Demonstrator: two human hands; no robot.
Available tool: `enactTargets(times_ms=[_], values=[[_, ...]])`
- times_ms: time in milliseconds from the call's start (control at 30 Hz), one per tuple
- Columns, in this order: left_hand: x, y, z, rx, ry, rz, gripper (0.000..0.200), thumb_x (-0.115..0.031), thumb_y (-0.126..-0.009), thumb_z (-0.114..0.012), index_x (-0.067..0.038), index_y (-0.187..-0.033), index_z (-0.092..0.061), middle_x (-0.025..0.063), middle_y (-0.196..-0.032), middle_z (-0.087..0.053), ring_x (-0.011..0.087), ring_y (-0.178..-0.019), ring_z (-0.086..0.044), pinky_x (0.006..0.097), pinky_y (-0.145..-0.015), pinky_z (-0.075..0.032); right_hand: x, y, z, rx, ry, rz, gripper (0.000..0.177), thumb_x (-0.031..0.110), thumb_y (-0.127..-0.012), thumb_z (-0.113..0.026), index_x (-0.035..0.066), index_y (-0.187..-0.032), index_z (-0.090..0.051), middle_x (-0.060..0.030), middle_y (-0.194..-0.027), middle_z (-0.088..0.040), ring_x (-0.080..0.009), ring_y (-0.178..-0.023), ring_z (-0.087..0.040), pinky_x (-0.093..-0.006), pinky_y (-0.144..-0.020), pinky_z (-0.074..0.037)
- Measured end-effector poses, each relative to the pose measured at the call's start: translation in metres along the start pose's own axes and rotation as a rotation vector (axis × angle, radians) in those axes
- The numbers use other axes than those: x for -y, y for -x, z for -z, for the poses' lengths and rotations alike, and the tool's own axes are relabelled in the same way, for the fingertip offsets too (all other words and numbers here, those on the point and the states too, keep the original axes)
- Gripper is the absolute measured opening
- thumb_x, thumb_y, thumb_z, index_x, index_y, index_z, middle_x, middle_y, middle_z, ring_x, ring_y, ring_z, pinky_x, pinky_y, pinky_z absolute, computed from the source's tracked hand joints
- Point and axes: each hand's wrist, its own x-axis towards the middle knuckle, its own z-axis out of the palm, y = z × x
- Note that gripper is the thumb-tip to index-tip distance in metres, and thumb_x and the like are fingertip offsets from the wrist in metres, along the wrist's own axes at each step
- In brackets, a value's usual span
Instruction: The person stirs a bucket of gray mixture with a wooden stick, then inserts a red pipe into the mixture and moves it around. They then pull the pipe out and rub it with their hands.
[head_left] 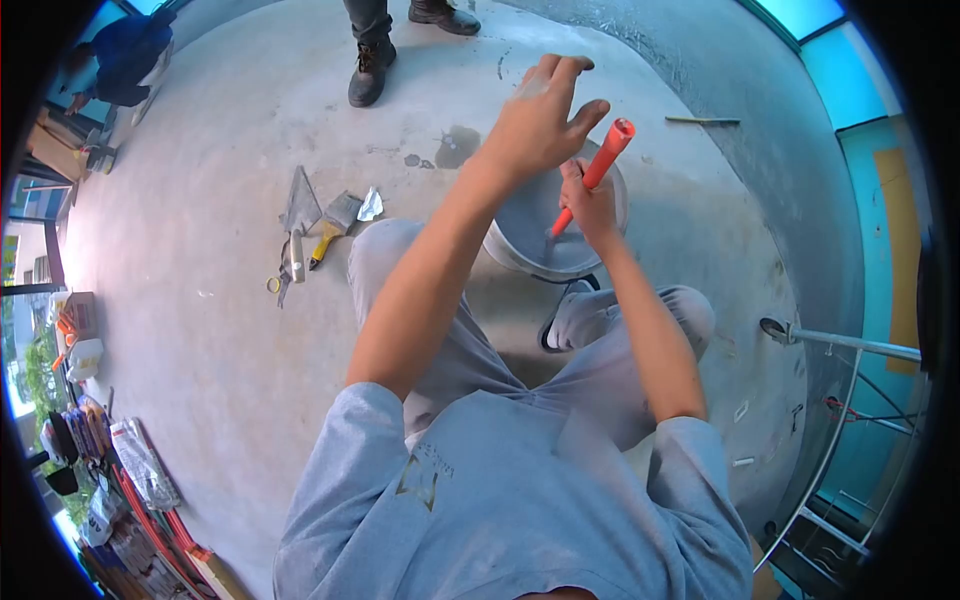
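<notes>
My right hand point(590, 203) is wrapped round an orange-red tubular handle point(608, 152), which slants down into a round bucket point(497, 247) in front of my knees. The lower end of that tool is inside the bucket, and its kind cannot be made out. Above the bucket's far left rim, my left hand point(540, 115) holds nothing, its thumb and fingers apart and the fingertips dark. The bucket has a pale rim and greyish contents, partly hidden by my hands.
Left of my knee lie a brush with a yellow handle point(327, 240), a triangular flat blade point(301, 205), scissors point(277, 288) and a crumpled white wrapper point(371, 204). A person's boots point(372, 72) stand ahead. A wheeled metal frame point(850, 345) is at right; packages point(143, 465) lie lower left.
</notes>
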Motion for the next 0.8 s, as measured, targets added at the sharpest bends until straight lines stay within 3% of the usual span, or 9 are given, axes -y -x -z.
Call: enactTargets(times_ms=[167,267,367,533,667,767,800], values=[[0.005,0.000,0.004,-0.082,-0.045,0.029,0.040,-0.027,-0.088,-0.062,-0.003,-0.118,-0.050,0.0163,-0.117,-0.055,0.0365,-0.103,-0.056,0.0389,-0.086,-0.046,0.016,0.001,-0.011,-0.089,-0.171,0.056,0.036,0.031,-0.094,-0.058,0.008,-0.068,-0.047,0.0029,-0.052,-0.039,-0.0066,-0.042,-0.037,-0.0239,-0.043,-0.035],[0.008,-0.007,0.004,-0.196,0.011,0.068,0.034,-0.024,-0.088,-0.061,-0.002,-0.112,-0.055,0.0162,-0.111,-0.058,0.0350,-0.101,-0.057,0.0386,-0.083,-0.046,-0.001,-0.010,-0.016,0.010,-0.203,0.021,0.042,0.032,-0.092,-0.061,0.009,-0.063,-0.043,0.0023,-0.051,-0.042,-0.0067,-0.042,-0.041,-0.0228,-0.040,-0.033],[0.011,-0.008,0.007,-0.256,0.008,0.099,0.030,-0.023,-0.087,-0.061,-0.001,-0.107,-0.058,0.0161,-0.109,-0.058,0.0341,-0.100,-0.058,0.0387,-0.083,-0.046,0.037,-0.024,-0.017,-0.127,-0.217,0.109,0.041,0.030,-0.093,-0.060,0.009,-0.063,-0.042,0.0024,-0.051,-0.041,-0.0071,-0.042,-0.040,-0.0232,-0.041,-0.034],[0.015,-0.010,0.007,-0.302,0.013,0.103,0.028,-0.021,-0.087,-0.061,-0.001,-0.105,-0.059,0.0164,-0.108,-0.059,0.0336,-0.100,-0.057,0.0389,-0.084,-0.046,-0.003,-0.036,-0.031,0.053,-0.274,0.076,0.042,0.027,-0.094,-0.059,0.008,-0.062,-0.040,0.0029,-0.050,-0.038,-0.0074,-0.041,-0.039,-0.0241,-0.040,-0.034],[0.019,-0.009,0.013,-0.330,-0.007,0.108,0.026,-0.020,-0.086,-0.060,-0.001,-0.104,-0.060,0.0162,-0.105,-0.059,0.0330,-0.099,-0.057,0.0387,-0.084,-0.046,0.037,-0.057,-0.014,-0.149,-0.283,0.194,0.038,0.023,-0.094,-0.056,0.007,-0.062,-0.044,0.0015,-0.050,-0.042,-0.0082,-0.044,-0.044,-0.0261,-0.044,-0.038],[0.022,-0.011,0.012,-0.364,0.006,0.124,0.024,-0.019,-0.086,-0.059,-0.002,-0.103,-0.060,0.0155,-0.104,-0.059,0.0325,-0.098,-0.058,0.0380,-0.082,-0.046,-0.021,-0.057,-0.028,0.075,0.031,0.281,0.039,0.024,-0.094,-0.057,0.007,-0.062,-0.044,0.0004,-0.050,-0.045,-0.0088,-0.045,-0.047,-0.0254,-0.046,-0.039],[0.024,-0.011,0.012,-0.374,0.009,0.132,0.024,-0.019,-0.086,-0.059,-0.002,-0.103,-0.060,0.0153,-0.103,-0.059,0.0322,-0.097,-0.058,0.0377,-0.081,-0.046,-0.022,-0.061,-0.027,0.206,-0.099,0.247,0.039,0.025,-0.095,-0.057,0.007,-0.062,-0.045,-0.0011,-0.051,-0.048,-0.0098,-0.046,-0.050,-0.0251,-0.047,-0.039]])
